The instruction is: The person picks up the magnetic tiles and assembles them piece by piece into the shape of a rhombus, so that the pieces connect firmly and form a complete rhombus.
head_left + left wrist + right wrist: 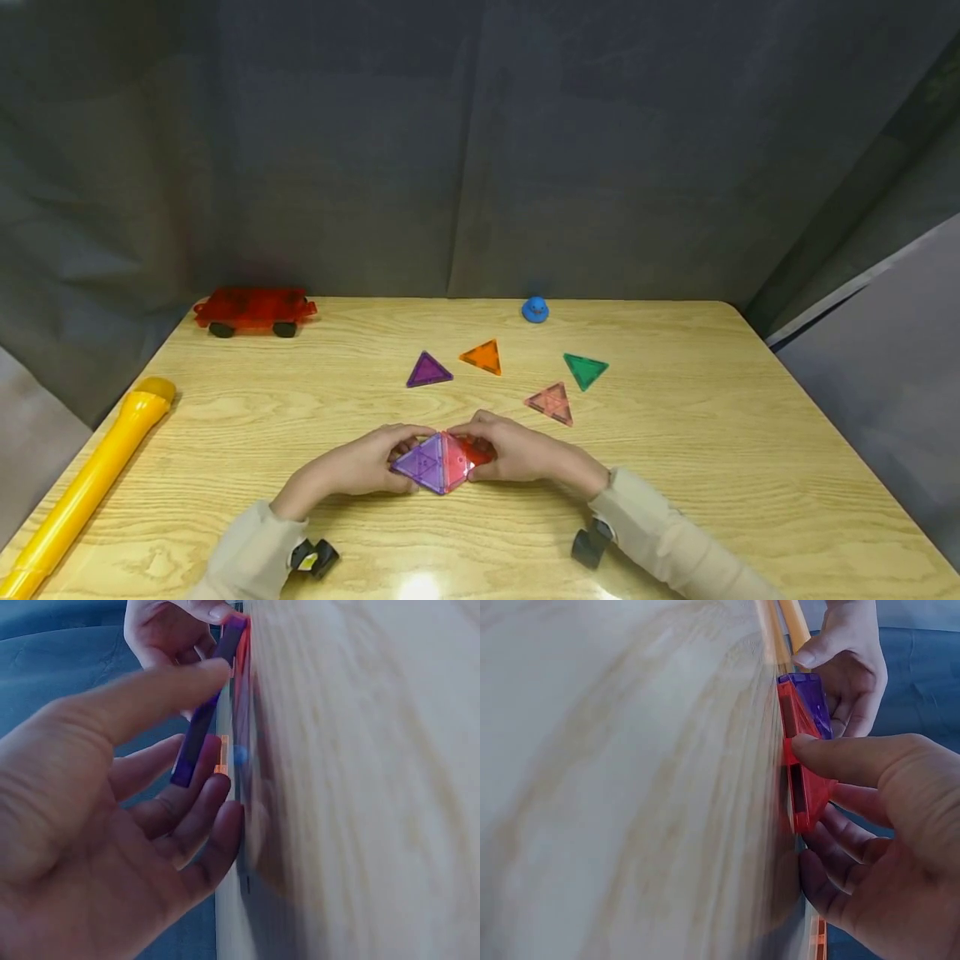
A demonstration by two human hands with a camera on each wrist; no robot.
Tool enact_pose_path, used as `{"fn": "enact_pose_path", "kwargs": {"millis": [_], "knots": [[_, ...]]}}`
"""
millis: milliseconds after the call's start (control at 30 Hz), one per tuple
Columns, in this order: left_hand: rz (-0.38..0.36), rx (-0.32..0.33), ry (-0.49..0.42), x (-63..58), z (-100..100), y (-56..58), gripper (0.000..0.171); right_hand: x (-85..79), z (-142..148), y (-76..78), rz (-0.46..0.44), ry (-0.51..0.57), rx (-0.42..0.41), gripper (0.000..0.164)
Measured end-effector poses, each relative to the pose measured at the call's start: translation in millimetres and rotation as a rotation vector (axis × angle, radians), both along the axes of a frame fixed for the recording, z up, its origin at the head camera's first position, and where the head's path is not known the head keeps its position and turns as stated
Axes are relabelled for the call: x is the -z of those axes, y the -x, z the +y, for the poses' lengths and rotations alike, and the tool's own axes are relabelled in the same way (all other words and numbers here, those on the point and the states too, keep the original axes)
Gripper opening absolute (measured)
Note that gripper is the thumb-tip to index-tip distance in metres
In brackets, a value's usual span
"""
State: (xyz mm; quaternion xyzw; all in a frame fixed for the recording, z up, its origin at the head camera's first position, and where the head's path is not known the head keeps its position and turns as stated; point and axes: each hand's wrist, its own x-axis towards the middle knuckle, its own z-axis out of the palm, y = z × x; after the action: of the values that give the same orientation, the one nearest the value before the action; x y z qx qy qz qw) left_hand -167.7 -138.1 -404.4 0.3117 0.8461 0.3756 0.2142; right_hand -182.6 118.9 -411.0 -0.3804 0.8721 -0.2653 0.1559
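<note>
Near the middle of the table, my left hand [375,461] pinches a translucent purple triangular magnetic tile [422,465] at its outer corner. My right hand [517,451] pinches a red triangular magnetic tile [454,462], with a darker red area partly hidden under its fingers. Purple and red meet edge to edge between the hands. In the left wrist view the purple tile [200,727] tilts, thumb on one side and fingers on the other. The right wrist view shows the red tile [799,765] edge-on beneath the thumb, close over the tabletop.
Beyond the hands lie loose triangular tiles: purple [429,371], orange [483,357], green [585,370] and pink [552,403]. A blue toy duck [536,310] and a red wheeled toy base [253,310] stand at the far edge. A yellow stick-like toy [97,479] lies along the left.
</note>
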Motion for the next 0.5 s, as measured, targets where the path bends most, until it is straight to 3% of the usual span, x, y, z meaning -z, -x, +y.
{"fn": "enact_pose_path", "kwargs": {"millis": [167, 500], "knots": [[0.065, -0.001, 0.016, -1.0, -0.8, -0.8, 0.065, -0.4, -0.7, -0.9, -0.008, 0.021, -0.007, 0.057], [0.038, 0.02, 0.032, -1.4, -5.4, -1.2, 0.063, 0.8, -1.7, -1.2, -0.052, 0.038, -0.038, 0.054]]}}
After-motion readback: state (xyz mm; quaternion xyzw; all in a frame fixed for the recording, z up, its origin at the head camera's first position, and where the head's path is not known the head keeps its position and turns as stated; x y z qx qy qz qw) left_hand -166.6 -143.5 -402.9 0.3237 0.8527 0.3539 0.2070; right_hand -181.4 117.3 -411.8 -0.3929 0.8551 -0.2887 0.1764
